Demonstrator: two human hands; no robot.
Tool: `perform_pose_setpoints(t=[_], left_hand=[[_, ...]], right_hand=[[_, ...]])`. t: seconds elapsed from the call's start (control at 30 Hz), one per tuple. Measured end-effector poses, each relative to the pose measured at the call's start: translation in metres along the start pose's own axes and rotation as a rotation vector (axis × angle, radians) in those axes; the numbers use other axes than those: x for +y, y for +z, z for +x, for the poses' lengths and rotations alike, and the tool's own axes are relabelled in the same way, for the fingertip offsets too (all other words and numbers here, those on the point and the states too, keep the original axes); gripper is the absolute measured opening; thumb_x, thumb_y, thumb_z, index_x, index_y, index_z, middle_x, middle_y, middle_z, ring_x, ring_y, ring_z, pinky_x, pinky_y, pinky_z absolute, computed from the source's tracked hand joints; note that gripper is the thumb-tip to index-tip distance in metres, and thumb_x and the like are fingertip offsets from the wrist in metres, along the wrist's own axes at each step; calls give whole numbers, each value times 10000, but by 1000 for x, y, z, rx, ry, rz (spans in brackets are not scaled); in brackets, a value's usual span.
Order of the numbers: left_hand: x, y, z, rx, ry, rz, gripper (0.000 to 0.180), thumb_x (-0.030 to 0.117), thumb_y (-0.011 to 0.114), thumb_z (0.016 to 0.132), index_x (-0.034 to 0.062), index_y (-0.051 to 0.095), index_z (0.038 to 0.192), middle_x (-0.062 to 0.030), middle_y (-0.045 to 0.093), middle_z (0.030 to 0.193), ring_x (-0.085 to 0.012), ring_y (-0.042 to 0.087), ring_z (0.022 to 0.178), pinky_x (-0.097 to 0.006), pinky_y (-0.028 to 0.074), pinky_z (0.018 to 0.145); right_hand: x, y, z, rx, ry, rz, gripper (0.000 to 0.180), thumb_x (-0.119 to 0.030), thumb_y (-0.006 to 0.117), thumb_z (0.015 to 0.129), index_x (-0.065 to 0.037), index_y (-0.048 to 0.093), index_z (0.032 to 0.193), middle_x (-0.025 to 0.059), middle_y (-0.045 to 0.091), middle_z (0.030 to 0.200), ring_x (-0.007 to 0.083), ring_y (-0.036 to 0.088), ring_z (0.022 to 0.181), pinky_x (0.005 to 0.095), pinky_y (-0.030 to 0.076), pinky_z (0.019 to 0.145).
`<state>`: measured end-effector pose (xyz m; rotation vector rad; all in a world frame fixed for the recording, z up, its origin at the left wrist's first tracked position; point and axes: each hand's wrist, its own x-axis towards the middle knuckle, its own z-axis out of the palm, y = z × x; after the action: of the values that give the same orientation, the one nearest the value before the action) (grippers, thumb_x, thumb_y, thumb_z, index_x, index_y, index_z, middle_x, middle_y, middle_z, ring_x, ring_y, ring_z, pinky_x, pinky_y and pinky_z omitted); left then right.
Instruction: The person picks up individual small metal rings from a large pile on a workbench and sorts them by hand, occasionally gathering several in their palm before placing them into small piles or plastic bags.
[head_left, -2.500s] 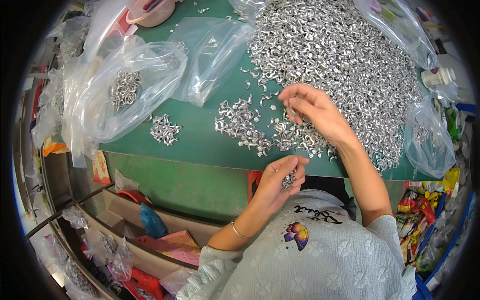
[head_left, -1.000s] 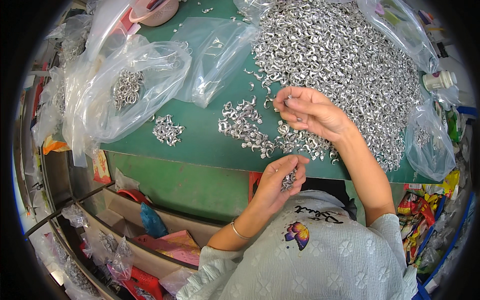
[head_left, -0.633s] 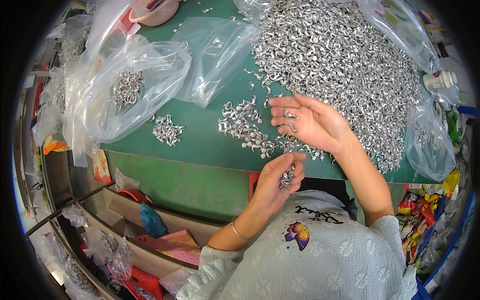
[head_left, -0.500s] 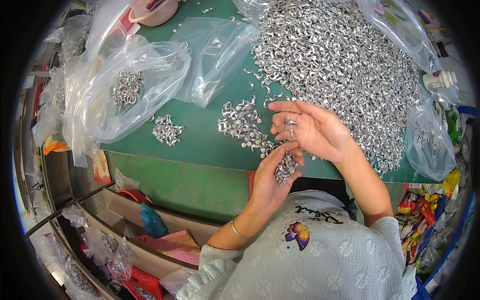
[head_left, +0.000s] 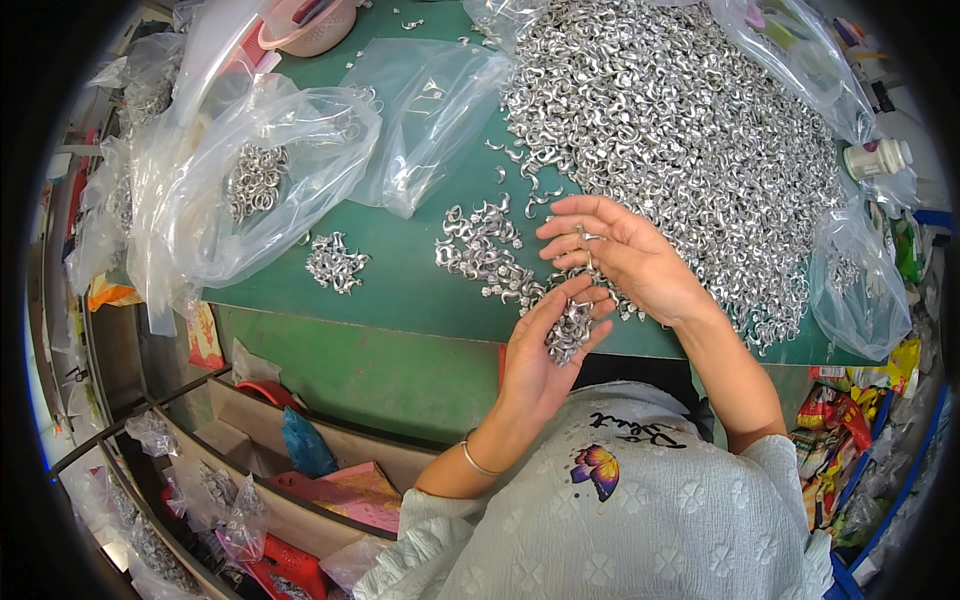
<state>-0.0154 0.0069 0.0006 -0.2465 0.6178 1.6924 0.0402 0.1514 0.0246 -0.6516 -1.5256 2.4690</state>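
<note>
My left hand (head_left: pixel 535 355) cups a handful of small curved silver metal pieces (head_left: pixel 568 333), fingers curled round them near the table's front edge. Just above and to the right, my right hand (head_left: pixel 635 258) is bent inward with its thumb toward the fingers, holding a silver metal piece or two (head_left: pixel 590 238). A small heap of the same pieces (head_left: pixel 485 250) lies on the green table (head_left: pixel 400 305) left of my hands. Behind and to the right spreads a very large pile of them (head_left: pixel 680 130).
A little cluster of pieces (head_left: pixel 337 262) lies farther left. Clear plastic bags (head_left: pixel 425 120) cover the left side, one holding metal rings (head_left: pixel 257 180). A pink basket (head_left: pixel 315 28) stands at the back, a white bottle (head_left: pixel 878 158) at the right. Open drawers (head_left: pixel 240 430) sit below left.
My right hand has turned inward, its thumb closing toward the fingers; fewer pieces show on it now. My left hand stays nearly in place with its handful.
</note>
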Motion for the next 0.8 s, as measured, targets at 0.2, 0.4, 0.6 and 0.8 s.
perform_pose_setpoints(t=[0.2, 0.4, 0.6, 0.8], left_hand=[[-2, -2, -3, 25, -21, -1, 318, 196, 446, 914, -12, 492, 1149, -110, 584, 1026, -199, 581, 942, -309, 498, 801], [-4, -2, -3, 4, -36, -7, 320, 189, 448, 912, -21, 484, 1150, -106, 584, 994, -192, 585, 912, -313, 499, 798], [-5, -3, -4, 1, -44, -1, 327, 183, 449, 909, -28, 476, 1157, -107, 582, 984, -189, 587, 896, -316, 500, 797], [-5, -2, -7, 2, -66, 30, 323, 181, 442, 910, -29, 482, 1152, -111, 585, 967, -187, 588, 883, -323, 501, 795]], right_hand=[[3, -7, 1, 24, -41, -183, 333, -40, 349, 907, 12, 375, 1235, 173, 532, 1127, 124, 532, 803, 218, 438, 636], [3, -8, 4, 119, -76, -295, 311, -75, 343, 927, 5, 394, 1223, 145, 590, 1043, 77, 506, 720, 177, 405, 571], [-8, -5, -1, 94, -162, -674, 311, -81, 355, 921, 4, 434, 1210, 98, 612, 1030, 117, 533, 780, 221, 442, 684], [-1, -14, -2, 105, -263, -963, 313, -25, 395, 878, 10, 482, 1177, 114, 611, 1022, 162, 547, 861, 283, 446, 804]])
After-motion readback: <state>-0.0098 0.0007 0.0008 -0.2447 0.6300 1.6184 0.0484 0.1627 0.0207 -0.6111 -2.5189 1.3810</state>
